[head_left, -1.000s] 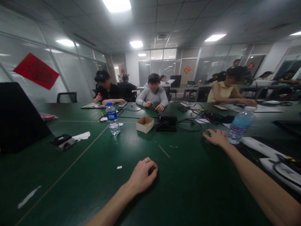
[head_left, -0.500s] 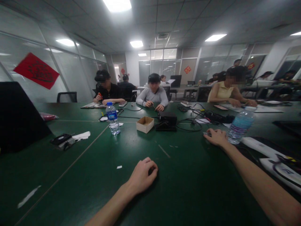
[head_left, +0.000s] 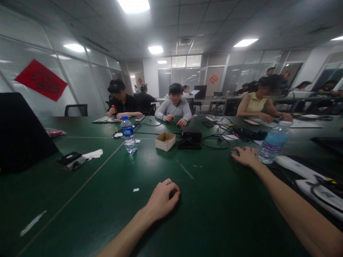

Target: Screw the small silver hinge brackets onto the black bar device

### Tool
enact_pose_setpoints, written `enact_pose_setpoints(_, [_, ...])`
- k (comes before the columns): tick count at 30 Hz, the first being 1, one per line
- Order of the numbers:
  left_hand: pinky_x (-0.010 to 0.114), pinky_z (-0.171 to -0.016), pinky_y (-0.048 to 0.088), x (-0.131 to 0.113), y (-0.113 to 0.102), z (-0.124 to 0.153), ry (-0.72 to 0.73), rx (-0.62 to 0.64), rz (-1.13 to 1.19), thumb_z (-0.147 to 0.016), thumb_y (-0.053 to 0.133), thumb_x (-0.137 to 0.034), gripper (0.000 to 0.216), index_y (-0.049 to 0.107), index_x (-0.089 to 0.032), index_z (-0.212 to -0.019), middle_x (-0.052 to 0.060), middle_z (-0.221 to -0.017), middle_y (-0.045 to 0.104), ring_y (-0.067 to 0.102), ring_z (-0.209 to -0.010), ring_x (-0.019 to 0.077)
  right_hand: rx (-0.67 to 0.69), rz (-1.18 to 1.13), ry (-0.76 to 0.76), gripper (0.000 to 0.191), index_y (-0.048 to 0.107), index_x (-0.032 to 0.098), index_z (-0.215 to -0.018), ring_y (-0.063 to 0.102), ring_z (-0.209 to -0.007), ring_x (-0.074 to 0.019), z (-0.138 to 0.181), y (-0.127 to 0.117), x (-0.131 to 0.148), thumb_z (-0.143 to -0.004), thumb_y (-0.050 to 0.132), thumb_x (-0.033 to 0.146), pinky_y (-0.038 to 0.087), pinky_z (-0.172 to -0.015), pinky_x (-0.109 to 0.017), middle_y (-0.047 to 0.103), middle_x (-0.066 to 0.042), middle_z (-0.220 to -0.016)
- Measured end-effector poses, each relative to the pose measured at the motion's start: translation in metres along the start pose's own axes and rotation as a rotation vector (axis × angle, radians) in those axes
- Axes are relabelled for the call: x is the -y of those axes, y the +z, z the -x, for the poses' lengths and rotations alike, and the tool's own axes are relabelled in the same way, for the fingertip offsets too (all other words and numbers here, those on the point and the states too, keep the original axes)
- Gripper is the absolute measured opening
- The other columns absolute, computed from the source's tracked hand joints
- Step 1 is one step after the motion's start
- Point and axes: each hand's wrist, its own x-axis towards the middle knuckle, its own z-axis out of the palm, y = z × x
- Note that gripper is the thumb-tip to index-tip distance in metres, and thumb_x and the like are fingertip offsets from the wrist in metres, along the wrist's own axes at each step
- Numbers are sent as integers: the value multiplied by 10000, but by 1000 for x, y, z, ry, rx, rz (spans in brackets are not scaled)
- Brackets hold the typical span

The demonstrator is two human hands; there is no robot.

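My left hand (head_left: pixel 164 198) rests on the green table (head_left: pixel 209 214), fingers curled and the thumb tip close to the index finger. A ring is on one finger, and no object shows in the hollow of this hand. Farther off to the right, my right hand (head_left: pixel 246 156) lies low over the table. Its fingertips are on a small greyish object (head_left: pixel 235 152), mostly covered and too small to name. Just right of that hand stands a large water bottle (head_left: pixel 274 142) with a blue label. A small scrap of white paper (head_left: pixel 136 190) lies left of my left hand.
An open light-coloured box (head_left: pixel 165 143) sits beside a black device (head_left: pixel 189 137) with cables. A smaller water bottle (head_left: pixel 128 135) stands left of them. White equipment (head_left: pixel 300 167) lies at right, a black panel (head_left: pixel 24 135) stands at left. Several people sit across the table.
My right hand has shifted very slightly to the left with the small object. My left hand and the things on the table have stayed put.
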Motion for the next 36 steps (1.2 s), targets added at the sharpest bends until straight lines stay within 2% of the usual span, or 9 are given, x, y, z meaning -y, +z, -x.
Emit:
enact_pose_setpoints(3, [285,-745,447,-2,-2,0,2,1,6,-905,480,-260,199,666,-190,-892,40,-930,600,572,-829,176,-16,-4,8,528,499,259,-1265,395,-1197,-407,1,0,0,-848,430,575,383,-923,-512,437,-160,-1243])
enact_pose_setpoints(8, [283,-745,448,-2,-1,-1,-4,-1,-12,-892,482,-237,191,667,-188,-883,45,-922,602,571,-822,176,-8,-5,-6,467,595,270,-1158,414,-1173,-397,1,-1,0,-828,463,573,380,-930,-524,453,-134,-1220])
enact_pose_setpoints(16, [283,-740,445,-3,-1,-1,-10,5,-17,-896,485,-228,186,666,-185,-880,42,-908,598,568,-811,174,-30,-21,25,516,565,239,-1239,402,-1203,-398,0,0,-1,-860,418,557,386,-944,-497,453,-160,-1265])
enact_pose_setpoints(22, [285,-749,442,-1,-1,-1,-9,17,-8,-899,486,-245,182,659,-188,-891,41,-939,594,564,-829,174,-22,-19,-19,429,588,231,-1224,426,-1184,-391,-6,6,-4,-883,394,404,383,-925,-511,509,-166,-1247])
enact_pose_setpoints(26, [281,-743,439,0,0,-2,-2,19,2,-905,479,-245,187,657,-187,-887,38,-936,589,562,-821,168,-1,-27,-38,420,574,235,-1243,450,-1199,-343,-13,6,-9,-855,431,308,368,-963,-465,539,-145,-1225])
enact_pose_setpoints(28, [279,-738,439,1,1,-2,-4,25,-2,-903,481,-248,187,657,-186,-890,40,-937,589,560,-821,168,0,-34,-6,469,522,207,-1298,462,-1204,-335,-15,5,-14,-851,454,327,369,-974,-446,544,-157,-1211])
enact_pose_setpoints(31, [280,-741,440,1,0,-1,-2,26,-11,-900,481,-245,186,657,-184,-893,42,-936,589,559,-823,171,-10,-42,79,617,459,143,-1344,464,-1200,-391,-14,5,-20,-826,501,474,390,-947,-487,508,-208,-1247])
enact_pose_setpoints(33, [281,-741,439,1,0,-1,-1,23,-14,-900,480,-244,187,658,-185,-892,41,-935,589,559,-825,171,-11,-48,127,683,479,116,-1319,459,-1195,-430,-12,8,-22,-800,504,560,398,-927,-531,487,-238,-1271])
enact_pose_setpoints(36, [283,-736,438,1,-1,-1,4,18,-14,-903,481,-250,188,659,-190,-891,36,-929,588,560,-829,173,-9,-55,177,708,503,72,-1291,433,-1218,-451,-8,12,-20,-810,451,588,384,-936,-567,475,-274,-1289])
